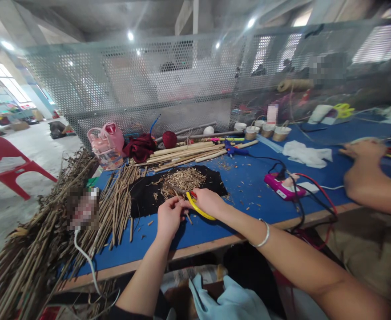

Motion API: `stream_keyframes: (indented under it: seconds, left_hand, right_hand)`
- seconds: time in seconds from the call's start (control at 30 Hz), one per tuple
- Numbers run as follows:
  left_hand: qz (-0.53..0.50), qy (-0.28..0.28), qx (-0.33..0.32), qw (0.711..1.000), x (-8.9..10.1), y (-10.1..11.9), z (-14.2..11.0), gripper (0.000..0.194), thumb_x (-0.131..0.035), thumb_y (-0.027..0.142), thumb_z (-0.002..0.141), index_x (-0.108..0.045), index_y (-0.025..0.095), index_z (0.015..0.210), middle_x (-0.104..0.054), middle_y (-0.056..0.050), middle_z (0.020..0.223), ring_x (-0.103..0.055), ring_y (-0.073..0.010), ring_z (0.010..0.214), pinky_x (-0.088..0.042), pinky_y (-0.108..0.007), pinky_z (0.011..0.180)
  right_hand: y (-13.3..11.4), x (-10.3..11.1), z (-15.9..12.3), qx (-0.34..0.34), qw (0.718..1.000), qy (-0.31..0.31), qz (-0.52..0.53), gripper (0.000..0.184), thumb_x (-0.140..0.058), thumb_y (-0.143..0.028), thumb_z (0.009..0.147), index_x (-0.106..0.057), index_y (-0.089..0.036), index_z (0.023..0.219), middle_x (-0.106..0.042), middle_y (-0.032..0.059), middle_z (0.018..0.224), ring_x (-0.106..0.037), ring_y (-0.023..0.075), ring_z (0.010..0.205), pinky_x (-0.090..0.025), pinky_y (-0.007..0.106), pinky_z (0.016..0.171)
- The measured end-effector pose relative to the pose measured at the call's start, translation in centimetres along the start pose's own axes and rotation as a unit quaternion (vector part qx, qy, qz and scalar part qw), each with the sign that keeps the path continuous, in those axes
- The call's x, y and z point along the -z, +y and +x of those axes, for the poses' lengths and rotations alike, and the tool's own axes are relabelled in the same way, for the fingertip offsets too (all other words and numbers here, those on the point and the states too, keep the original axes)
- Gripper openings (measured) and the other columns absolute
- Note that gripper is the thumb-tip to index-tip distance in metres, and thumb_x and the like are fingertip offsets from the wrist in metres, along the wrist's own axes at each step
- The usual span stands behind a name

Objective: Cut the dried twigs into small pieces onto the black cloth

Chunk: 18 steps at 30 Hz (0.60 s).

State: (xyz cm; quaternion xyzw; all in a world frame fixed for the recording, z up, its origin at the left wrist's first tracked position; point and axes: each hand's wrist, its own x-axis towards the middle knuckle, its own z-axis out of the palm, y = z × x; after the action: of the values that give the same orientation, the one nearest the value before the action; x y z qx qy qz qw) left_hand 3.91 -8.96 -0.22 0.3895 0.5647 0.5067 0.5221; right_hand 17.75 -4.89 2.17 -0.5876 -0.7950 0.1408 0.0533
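Note:
My left hand (168, 216) pinches a short brown stick piece (187, 217) over the blue table (248, 186). Beside it, my right hand (208, 201) is closed on yellow-handled cutters (198, 207), whose blades point up-left toward the stick. A silver bangle (264, 235) circles my right wrist. Just beyond both hands lies a black cloth (142, 195) carrying a heap of cut stick chips (182, 179).
A big bundle of dry sticks (48, 235) covers the table's left end. Pale peeled rods (185, 153), a blue glue gun (231, 150), a pink power strip (282, 186), white cloth (307, 154) and small cups (265, 130) lie further back. Another person's arm (368, 173) rests at right.

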Motion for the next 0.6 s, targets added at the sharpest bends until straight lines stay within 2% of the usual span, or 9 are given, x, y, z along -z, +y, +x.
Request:
stream_keyframes:
  seconds: [0.33, 0.47, 0.6]
  left_hand:
    - [0.002, 0.017, -0.018, 1.0, 0.2, -0.2, 0.0, 0.028, -0.063, 0.038, 0.066, -0.059, 0.014, 0.08, -0.055, 0.003, 0.056, -0.047, -0.0065, 0.042, -0.04, -0.016, 0.037]
    - [-0.013, 0.019, -0.023, 0.999, 0.1, -0.4, 0.0, 0.03, -0.066, 0.039, 0.063, -0.057, 0.014, 0.079, -0.053, 0.003, 0.054, -0.045, -0.0061, 0.04, -0.039, -0.016, 0.036]
    - [-0.02, 0.017, -0.022, 0.999, 0.1, -0.4, 0.0, 0.031, -0.067, 0.039, 0.062, -0.057, 0.014, 0.079, -0.051, 0.004, 0.052, -0.044, -0.0057, 0.039, -0.038, -0.016, 0.035]
  right_hand:
    - [-0.1, 0.4, -0.8, 0.024, 0.999, 0.004, -0.03, 0.072, -0.045, -0.079, 0.06, -0.05, -0.018, 0.099, -0.064, 0.0111, 0.091, -0.061, 0.0253, 0.083, -0.039, 0.029, 0.064]
    - [-0.3, 0.3, -0.9, 0.045, 0.998, 0.039, -0.033, 0.072, -0.046, -0.079, 0.059, -0.05, -0.017, 0.096, -0.063, 0.0119, 0.091, -0.06, 0.0261, 0.084, -0.039, 0.029, 0.064]
    - [-0.6, 0.0, -1.0, 0.042, 0.998, 0.043, -0.03, 0.07, -0.044, -0.078, 0.063, -0.048, -0.017, 0.096, -0.063, 0.0123, 0.092, -0.061, 0.0266, 0.084, -0.04, 0.029, 0.063]
